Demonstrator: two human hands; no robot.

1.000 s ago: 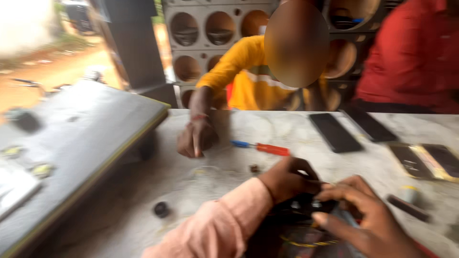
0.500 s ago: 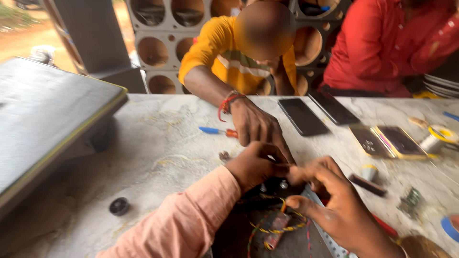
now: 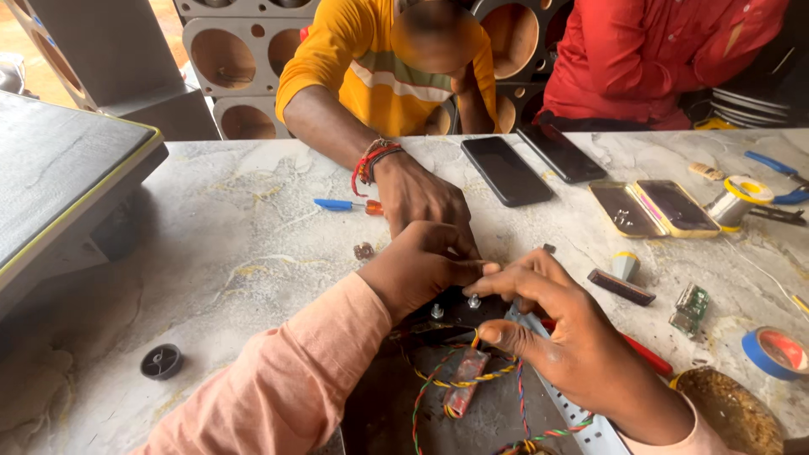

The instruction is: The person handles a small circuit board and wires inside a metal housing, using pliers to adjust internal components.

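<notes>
While the head camera looks down at a marble-patterned table [image 3: 211,253], the left hand [image 3: 417,265] in a peach sleeve and the right hand [image 3: 556,324] meet over a dark metal panel [image 3: 472,404] lying at the near edge. The left hand's fingers are curled narrow, pinching at a small bolt [image 3: 474,300] that stands on the panel's far edge; whether they truly grip it I cannot tell. The right hand is half-closed, its forefinger tip touching the left fingertips and its thumb pressing a twisted yellow-and-blue wire [image 3: 472,379] against the panel. A co-worker's hand [image 3: 421,198] rests flat just behind the left hand. A blue-handled screwdriver [image 3: 345,205] lies beside that wrist, two dark phones [image 3: 531,164] farther back, and a blue tape roll [image 3: 775,352] off to the right.
</notes>
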